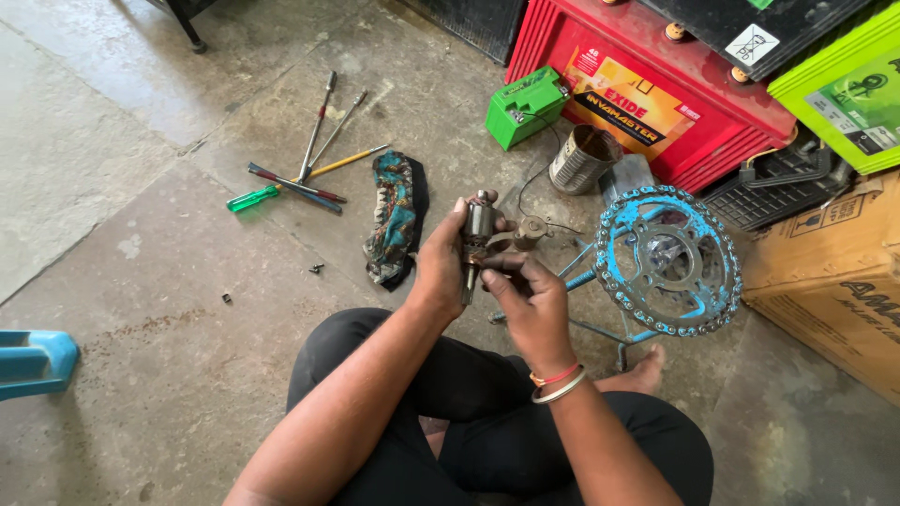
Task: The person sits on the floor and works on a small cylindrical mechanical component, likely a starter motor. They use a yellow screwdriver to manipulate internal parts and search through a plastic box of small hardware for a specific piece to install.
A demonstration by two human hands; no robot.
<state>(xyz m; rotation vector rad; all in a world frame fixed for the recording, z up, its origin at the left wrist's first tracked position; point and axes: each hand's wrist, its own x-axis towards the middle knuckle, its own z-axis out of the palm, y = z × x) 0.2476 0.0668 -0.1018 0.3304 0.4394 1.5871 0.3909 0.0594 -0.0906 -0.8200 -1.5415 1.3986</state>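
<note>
My left hand (439, 264) grips a small greasy metal part (477, 225), a cylinder with a shaft sticking out below the palm. My right hand (528, 298) sits just beside it, fingertips pinching at the part's middle near a small round metal piece (531, 230). Both hands hover over my crossed legs above the concrete floor. A blue sprocket wheel with chain (667, 260) on a blue frame stands right of my hands.
Screwdrivers and rods (302, 175) lie at the left with a patterned rag (394, 215). A tin can (583, 158), small green battery (525, 106), large red battery (647, 89), cardboard box (834, 272) stand behind. Small bits (316, 269) dot the floor. A blue stool edge (36, 361) is at far left.
</note>
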